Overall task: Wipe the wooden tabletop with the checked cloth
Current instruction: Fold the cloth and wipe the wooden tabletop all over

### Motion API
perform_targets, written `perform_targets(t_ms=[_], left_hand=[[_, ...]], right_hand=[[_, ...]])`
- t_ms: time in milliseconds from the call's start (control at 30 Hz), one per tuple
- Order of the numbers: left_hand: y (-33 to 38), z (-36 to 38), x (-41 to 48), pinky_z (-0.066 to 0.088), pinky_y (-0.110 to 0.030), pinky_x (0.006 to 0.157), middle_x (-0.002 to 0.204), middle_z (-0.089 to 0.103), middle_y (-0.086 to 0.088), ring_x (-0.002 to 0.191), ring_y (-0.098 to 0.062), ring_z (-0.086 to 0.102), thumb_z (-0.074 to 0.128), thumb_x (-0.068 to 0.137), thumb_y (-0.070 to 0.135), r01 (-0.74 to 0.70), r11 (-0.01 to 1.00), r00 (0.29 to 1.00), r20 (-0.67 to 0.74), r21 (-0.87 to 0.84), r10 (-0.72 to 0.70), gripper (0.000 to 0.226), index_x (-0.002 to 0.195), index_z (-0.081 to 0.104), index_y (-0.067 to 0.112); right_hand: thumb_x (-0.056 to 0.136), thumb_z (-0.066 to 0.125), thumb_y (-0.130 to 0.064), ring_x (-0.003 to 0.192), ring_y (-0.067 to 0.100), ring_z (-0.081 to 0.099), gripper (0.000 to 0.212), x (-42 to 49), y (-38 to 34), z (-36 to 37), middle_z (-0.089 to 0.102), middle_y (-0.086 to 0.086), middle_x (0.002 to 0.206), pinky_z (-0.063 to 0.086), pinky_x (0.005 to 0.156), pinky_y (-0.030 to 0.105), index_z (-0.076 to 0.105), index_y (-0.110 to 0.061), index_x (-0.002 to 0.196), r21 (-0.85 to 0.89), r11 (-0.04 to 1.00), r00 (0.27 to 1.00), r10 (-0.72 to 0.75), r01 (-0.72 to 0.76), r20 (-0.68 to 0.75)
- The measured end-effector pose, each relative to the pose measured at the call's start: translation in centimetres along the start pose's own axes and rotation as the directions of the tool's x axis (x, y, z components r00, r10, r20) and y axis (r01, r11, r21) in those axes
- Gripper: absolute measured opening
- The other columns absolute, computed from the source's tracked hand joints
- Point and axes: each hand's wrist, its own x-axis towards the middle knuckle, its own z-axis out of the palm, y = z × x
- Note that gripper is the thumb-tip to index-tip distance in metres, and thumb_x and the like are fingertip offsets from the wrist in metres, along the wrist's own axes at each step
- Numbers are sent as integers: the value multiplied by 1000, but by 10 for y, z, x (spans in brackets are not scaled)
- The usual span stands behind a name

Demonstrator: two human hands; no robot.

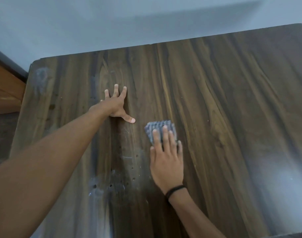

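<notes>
A dark wooden tabletop [224,103] with strong grain fills most of the view. A small folded grey-and-white checked cloth [157,127] lies flat near the table's middle. My right hand [166,157] presses down on the cloth with straight fingers, covering its near half. My left hand [116,104] rests flat on the bare wood to the left and a little farther away, fingers spread, holding nothing. Pale dusty smears and small dark holes mark the wood between my arms [116,184].
A plain pale wall [112,23] runs behind the table's far edge. A brown wooden piece of furniture [6,86] stands beside the table's left edge. Another whitish smudge [42,78] sits at the far left corner.
</notes>
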Motion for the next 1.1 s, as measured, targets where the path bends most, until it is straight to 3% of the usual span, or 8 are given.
perform_targets(t_ms=[100,267,400,567,667,833,1000,1100], left_hand=[[-3,2,0,7,-62,117,156,-38,0,145,-42,-25,84,58,63,-15,1000,1000,-5,4,15,148,152,-25,31],[-4,1,1,5,-62,116,155,-40,-1,144,-43,-26,84,59,62,-31,1000,999,-8,-1,31,147,152,-26,30],[-8,4,4,4,-63,116,155,-40,-2,144,-43,-27,84,59,62,-53,999,998,-21,-5,53,148,152,-26,29],[-3,1,6,5,-64,116,154,-42,-4,143,-44,-28,85,62,59,-48,999,999,7,-4,48,148,150,-29,27],[-6,2,5,5,-63,117,154,-42,-5,143,-43,-28,85,61,60,-56,998,998,-6,3,56,148,151,-28,27],[-2,-7,9,10,-63,118,158,-34,-8,146,-43,-20,84,59,63,-49,997,997,-55,63,53,148,154,-22,22],[-4,-55,40,8,-66,115,158,-33,-7,146,-43,-21,83,60,61,-52,998,983,-175,21,55,145,155,-21,23],[-14,-80,67,8,-69,115,158,-34,-6,145,-45,-22,82,56,66,-45,999,988,-148,14,46,149,153,-23,26]], right_hand=[[105,27,-38,153,16,4,54,-16,17,0,8,-5,166,17,121,50,14,-34,158,-33,982,983,-183,184,28],[106,27,-36,153,20,3,55,67,0,-10,5,0,167,14,122,53,13,-32,158,36,999,1000,21,-20,-15],[106,27,-38,153,17,-2,55,62,3,-7,0,-4,167,10,123,52,8,-35,158,-10,991,991,-132,132,29],[105,29,-36,153,18,1,56,136,-9,-14,2,-2,167,8,123,51,13,-32,159,45,999,999,2,0,-43],[106,24,-39,153,14,-7,55,118,-13,-6,-6,-6,166,3,124,47,6,-35,158,11,990,990,-141,141,-4],[106,26,-38,153,15,-1,55,173,-24,-13,1,-5,167,6,123,48,11,-35,158,58,998,998,5,-2,-61],[106,24,-39,153,13,-3,54,166,-16,-6,-2,-8,166,7,124,46,8,-37,158,5,994,993,-108,108,-54],[106,25,-39,153,16,0,54,214,-20,-14,1,-5,167,8,123,48,12,-36,158,61,998,996,19,-14,-86]])
